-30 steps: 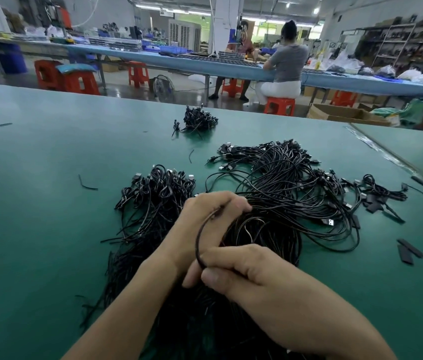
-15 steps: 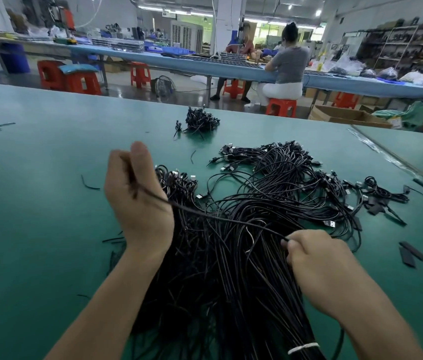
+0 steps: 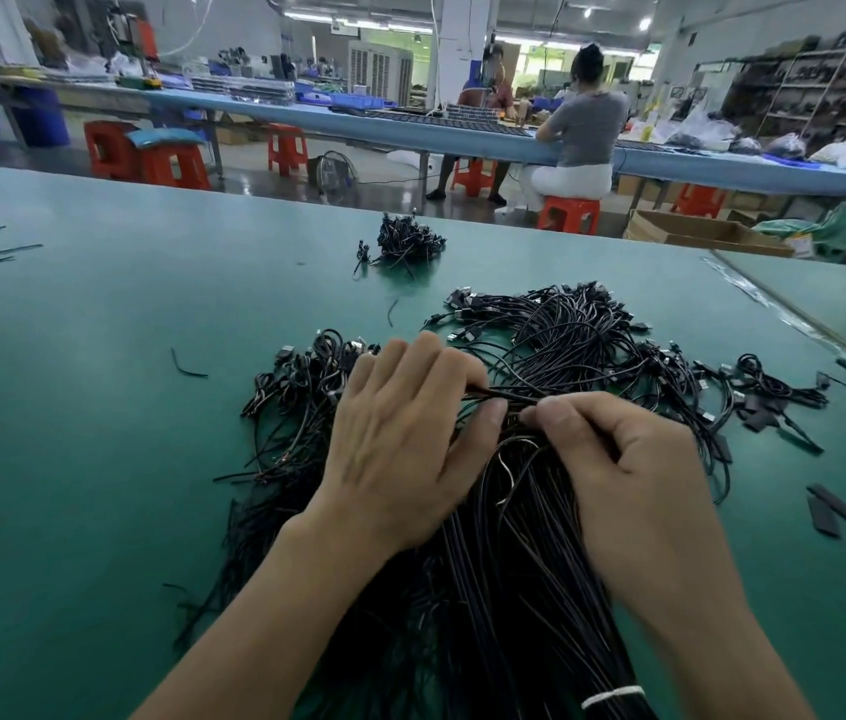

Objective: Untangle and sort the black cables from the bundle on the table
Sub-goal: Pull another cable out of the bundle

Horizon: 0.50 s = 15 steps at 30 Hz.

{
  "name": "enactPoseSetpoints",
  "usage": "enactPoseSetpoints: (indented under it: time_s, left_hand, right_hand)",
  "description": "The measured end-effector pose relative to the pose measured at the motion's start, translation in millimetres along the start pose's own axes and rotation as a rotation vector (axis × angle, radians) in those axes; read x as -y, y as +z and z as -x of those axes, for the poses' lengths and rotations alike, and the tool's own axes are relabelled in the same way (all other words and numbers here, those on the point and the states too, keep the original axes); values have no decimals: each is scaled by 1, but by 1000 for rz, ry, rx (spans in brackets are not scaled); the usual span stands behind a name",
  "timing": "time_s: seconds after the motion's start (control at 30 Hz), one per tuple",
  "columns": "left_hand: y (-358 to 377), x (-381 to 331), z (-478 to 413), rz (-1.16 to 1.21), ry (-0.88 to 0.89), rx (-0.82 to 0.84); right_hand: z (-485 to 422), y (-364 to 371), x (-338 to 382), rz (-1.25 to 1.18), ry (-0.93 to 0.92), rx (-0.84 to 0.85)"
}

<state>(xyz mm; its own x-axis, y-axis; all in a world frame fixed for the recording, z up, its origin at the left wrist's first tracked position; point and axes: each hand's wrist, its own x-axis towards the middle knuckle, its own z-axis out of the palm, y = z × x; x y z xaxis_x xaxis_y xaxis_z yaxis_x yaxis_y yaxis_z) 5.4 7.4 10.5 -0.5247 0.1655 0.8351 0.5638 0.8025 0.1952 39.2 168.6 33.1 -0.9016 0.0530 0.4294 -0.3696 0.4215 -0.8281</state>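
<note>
A big tangled bundle of black cables (image 3: pixel 566 356) spreads over the green table (image 3: pixel 98 433), its near end tied by a white band (image 3: pixel 610 696). A smaller pile of black cables (image 3: pixel 301 387) lies just left of it. My left hand (image 3: pixel 400 449) lies over the cables between the two and pinches a thin black cable (image 3: pixel 501 394) between thumb and forefinger. My right hand (image 3: pixel 634 475) is close beside it and pinches the same cable with thumb and forefinger. The cable is short and taut between the two hands.
A small clump of black cables (image 3: pixel 407 241) sits farther back on the table. Flat black strips (image 3: pixel 834 506) lie at the right, loose cable bits (image 3: pixel 187 363) at the left. Beyond the far edge stand red stools (image 3: pixel 569 213), and a seated person (image 3: pixel 584 137) works at another bench.
My left hand came down from its raised spot at the left pile and moved right. My right hand moved up. The two now meet on one cable over the bundle.
</note>
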Motion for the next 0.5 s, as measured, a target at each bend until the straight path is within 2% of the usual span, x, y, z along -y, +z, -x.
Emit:
enactPoseSetpoints:
  time_s: [0.1,0.17,0.27,0.37,0.43,0.5]
  left_hand:
    - [-3,-2,0,80,-100,127]
    - [-1,-4,-2,143,-234,324]
    - [-2,-7,-5,556,-436,634]
    - [-14,-8,-11,1051,-536,864]
    - [-19,-9,-13,1362,-632,884]
    - [-19,-7,-15,1609,-730,746]
  right_hand:
    - [-3,-7,-9,-62,1,-84]
    - [-5,-7,-11,-124,-23,-99]
    - [-7,-5,-12,-205,-48,-87]
    - [-7,-3,-16,-221,15,-103]
    - [-5,0,-20,-152,91,-16]
    - [-3,5,-24,-55,144,147]
